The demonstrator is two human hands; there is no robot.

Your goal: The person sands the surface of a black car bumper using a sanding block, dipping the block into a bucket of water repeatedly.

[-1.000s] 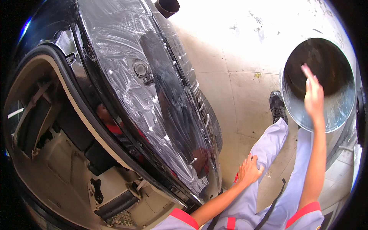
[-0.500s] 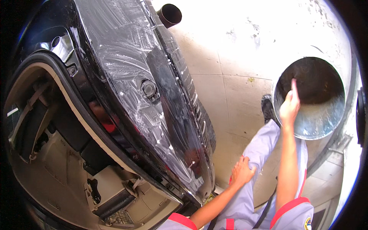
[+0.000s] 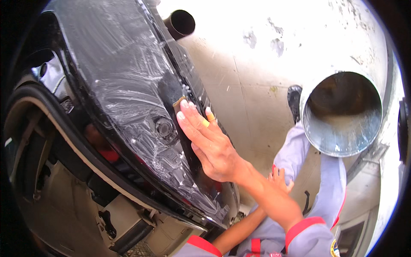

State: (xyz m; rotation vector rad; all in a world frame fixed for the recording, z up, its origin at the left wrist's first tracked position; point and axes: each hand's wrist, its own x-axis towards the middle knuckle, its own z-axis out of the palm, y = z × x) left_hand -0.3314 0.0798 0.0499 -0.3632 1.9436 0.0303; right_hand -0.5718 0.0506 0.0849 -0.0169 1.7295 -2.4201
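Observation:
My right hand (image 3: pixel 212 150) lies on the dark car bumper (image 3: pixel 124 81), its fingers stretched flat along the upper edge. Under its fingertips shows the edge of a small brown piece (image 3: pixel 179 101), which looks like sandpaper. Yellow bands wrap two of its fingers. Whitish wet smears cover much of the bumper, and a round recessed sensor (image 3: pixel 164 127) sits beside the fingers. My left hand (image 3: pixel 280 178) rests on my knee with fingers apart, partly hidden behind my right forearm.
A metal bucket (image 3: pixel 376 124) with murky liquid stands on the right, by my shoe (image 3: pixel 294 100). An exhaust-like dark pipe (image 3: pixel 170 31) juts out at the top. At the lower left is the open car trunk (image 3: pixel 55 205). Pale floor tiles (image 3: pixel 257 111) lie between bumper and bucket.
My right hand has come from over the bucket, left across to the bumper, and now presses the brown piece there. My left hand stays on my knee. The view has shifted slightly.

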